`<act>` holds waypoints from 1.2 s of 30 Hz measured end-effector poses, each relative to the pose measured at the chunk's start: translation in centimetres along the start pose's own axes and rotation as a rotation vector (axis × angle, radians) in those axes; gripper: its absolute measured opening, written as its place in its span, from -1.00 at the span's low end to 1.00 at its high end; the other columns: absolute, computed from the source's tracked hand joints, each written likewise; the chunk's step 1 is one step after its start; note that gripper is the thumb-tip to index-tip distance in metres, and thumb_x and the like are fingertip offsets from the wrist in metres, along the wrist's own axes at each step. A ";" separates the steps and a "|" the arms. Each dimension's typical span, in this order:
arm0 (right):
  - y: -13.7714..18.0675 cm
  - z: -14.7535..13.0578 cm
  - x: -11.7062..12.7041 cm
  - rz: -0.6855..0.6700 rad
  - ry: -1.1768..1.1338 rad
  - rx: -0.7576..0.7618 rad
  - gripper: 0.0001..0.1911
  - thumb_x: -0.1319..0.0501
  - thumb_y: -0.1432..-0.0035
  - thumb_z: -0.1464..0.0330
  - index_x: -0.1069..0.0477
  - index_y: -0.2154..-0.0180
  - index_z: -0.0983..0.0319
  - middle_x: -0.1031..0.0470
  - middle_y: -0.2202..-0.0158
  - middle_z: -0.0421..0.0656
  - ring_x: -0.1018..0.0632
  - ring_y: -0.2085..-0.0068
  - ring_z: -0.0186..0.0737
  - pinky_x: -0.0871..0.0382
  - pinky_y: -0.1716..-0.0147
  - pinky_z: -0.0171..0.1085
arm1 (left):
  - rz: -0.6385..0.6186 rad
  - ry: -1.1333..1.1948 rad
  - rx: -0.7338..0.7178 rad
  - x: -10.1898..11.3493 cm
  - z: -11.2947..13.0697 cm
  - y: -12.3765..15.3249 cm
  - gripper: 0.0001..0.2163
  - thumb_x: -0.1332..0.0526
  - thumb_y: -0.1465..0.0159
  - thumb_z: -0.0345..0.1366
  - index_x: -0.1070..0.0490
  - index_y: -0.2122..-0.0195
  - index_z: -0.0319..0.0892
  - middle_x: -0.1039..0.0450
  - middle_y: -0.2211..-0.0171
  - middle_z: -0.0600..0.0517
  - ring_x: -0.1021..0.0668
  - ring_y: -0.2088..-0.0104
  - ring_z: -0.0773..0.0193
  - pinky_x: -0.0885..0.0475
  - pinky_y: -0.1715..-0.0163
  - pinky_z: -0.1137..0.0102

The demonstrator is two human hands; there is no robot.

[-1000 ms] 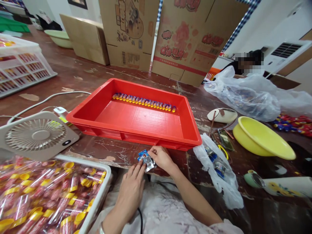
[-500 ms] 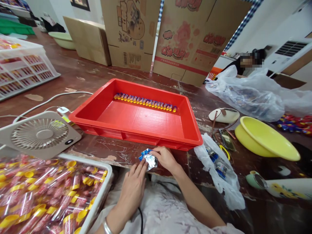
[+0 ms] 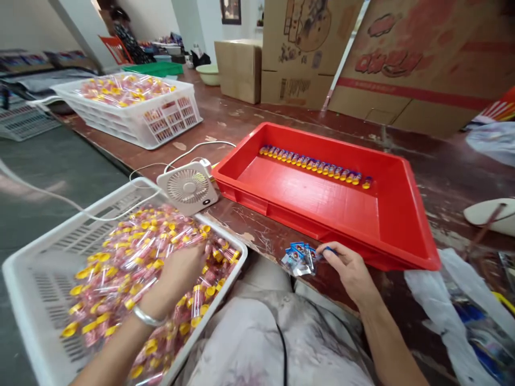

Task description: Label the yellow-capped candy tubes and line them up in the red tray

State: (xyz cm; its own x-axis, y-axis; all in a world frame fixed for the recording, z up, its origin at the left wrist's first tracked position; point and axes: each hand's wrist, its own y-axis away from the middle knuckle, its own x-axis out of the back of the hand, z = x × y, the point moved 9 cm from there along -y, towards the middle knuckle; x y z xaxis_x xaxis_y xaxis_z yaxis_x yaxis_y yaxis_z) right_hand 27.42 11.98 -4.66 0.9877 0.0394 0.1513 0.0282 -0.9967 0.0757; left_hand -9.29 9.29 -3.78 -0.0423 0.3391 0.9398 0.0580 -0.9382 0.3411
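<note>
My left hand (image 3: 185, 271) reaches into a white plastic crate (image 3: 237, 266) heaped with clear tubes (image 3: 139, 257) that have yellow caps and pinkish contents. Its fingers are smeared and partly lost among the tubes. On the table edge, my right hand (image 3: 348, 268) pinches a small blue packet (image 3: 329, 250) between thumb and fingers. Beside it lies a small fanned pile of blue and silver packets (image 3: 298, 258). Just beyond stands a red tray (image 3: 322, 225), with a row of small blue tubes with yellow ends (image 3: 309, 162) along its far wall.
A small fan (image 3: 188, 186) with a white cable stands between crate and tray. Another filled white crate (image 3: 148, 120) is farther left. Cardboard boxes (image 3: 314, 88) line the back. A plastic bag (image 3: 438, 300) lies at right. Another person (image 3: 129, 37) is far off at left.
My left hand has left the packets and moved into the crate at left. My right hand now pinches one blue packet, and the packets are spread out. The view has turned left.
</note>
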 end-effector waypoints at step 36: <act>0.2 2.6 -7.9 0.151 -0.993 -0.348 -0.68 -0.57 0.25 0.25 -0.57 0.44 0.25 -0.60 0.45 -0.21 -0.55 0.40 -0.33 -0.32 0.47 -0.40 | -0.069 1.608 0.003 -1.5 9.4 2.2 -0.56 -0.49 0.08 -0.10 -0.50 0.20 -0.15 -0.64 0.22 -0.03 -0.63 0.16 0.11 -0.50 0.20 0.41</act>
State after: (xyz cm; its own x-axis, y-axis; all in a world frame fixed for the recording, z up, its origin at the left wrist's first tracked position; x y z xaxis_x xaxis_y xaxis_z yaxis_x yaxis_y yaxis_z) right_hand 20.02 11.29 -8.43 0.6647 -0.3150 -0.6774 0.0043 -0.9052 0.4250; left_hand 0.33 7.36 -4.21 -0.9966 -0.0431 -0.0701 0.0131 -0.9242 0.3817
